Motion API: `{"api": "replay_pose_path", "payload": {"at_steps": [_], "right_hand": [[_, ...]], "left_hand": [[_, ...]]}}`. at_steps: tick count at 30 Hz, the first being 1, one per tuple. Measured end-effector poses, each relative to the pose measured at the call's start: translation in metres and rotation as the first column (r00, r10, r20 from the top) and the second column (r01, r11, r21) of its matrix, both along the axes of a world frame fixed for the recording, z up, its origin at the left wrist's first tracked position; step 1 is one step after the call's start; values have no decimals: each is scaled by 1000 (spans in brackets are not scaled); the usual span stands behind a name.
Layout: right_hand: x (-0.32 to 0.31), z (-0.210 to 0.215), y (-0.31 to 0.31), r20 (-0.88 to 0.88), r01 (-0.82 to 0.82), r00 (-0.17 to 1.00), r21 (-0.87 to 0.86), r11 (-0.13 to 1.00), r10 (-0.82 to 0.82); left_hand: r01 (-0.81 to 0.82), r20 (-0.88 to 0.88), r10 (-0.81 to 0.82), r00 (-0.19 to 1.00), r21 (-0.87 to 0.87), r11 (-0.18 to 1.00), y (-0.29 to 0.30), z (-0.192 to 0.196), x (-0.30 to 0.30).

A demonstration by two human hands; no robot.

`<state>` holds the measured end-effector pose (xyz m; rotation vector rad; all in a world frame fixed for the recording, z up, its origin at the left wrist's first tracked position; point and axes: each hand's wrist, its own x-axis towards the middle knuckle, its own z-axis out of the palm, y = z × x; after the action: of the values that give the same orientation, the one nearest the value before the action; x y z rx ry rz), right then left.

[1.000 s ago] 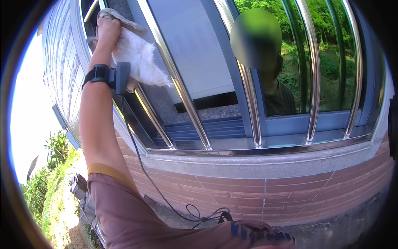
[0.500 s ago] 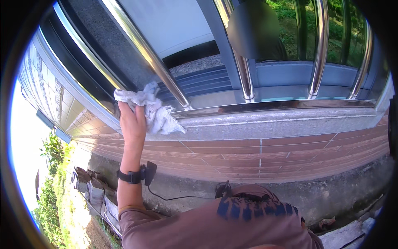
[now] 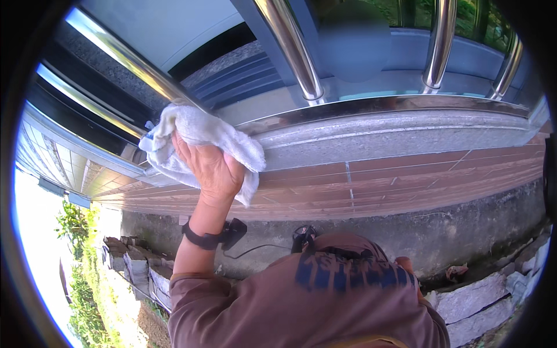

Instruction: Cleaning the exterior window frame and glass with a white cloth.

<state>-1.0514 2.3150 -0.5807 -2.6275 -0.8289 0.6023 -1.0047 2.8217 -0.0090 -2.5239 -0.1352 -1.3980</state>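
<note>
My left hand (image 3: 213,169) grips a white cloth (image 3: 204,123), its fingertips tucked into the folds and the thumb out to the right side. The cloth lies against the left end of a shiny metal bottom rail (image 3: 400,104) and reaches the foot of a slanting steel bar (image 3: 130,61). A loose flap of it hangs below my hand over the grey stone sill (image 3: 348,142). A black strap with a small device (image 3: 232,234) is on my left wrist. My right hand is out of view.
More upright steel bars (image 3: 293,49) stand along the window to the right. Beneath the sill runs a brown tiled wall (image 3: 325,180). Behind lie a concrete ledge (image 3: 383,232), stone blocks (image 3: 476,296) and a thin black cable (image 3: 255,248) from the wrist device.
My left hand has turned and moved down and right a little in the picture, with the cloth now spread wider around it. The view has shifted, so the bars and sill sit higher.
</note>
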Motion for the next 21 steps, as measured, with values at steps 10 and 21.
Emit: {"api": "replay_pose_path", "payload": {"at_steps": [10, 21], "right_hand": [[-49, -110, -95, -13, -161, 987, 14, 987, 161], [51, 87, 20, -538, 792, 587, 227, 567, -605]], "left_hand": [[395, -77, -396, 915, -18, 918, -75, -49, 47], [169, -469, -189, 863, -84, 982, 23, -89, -22]]}}
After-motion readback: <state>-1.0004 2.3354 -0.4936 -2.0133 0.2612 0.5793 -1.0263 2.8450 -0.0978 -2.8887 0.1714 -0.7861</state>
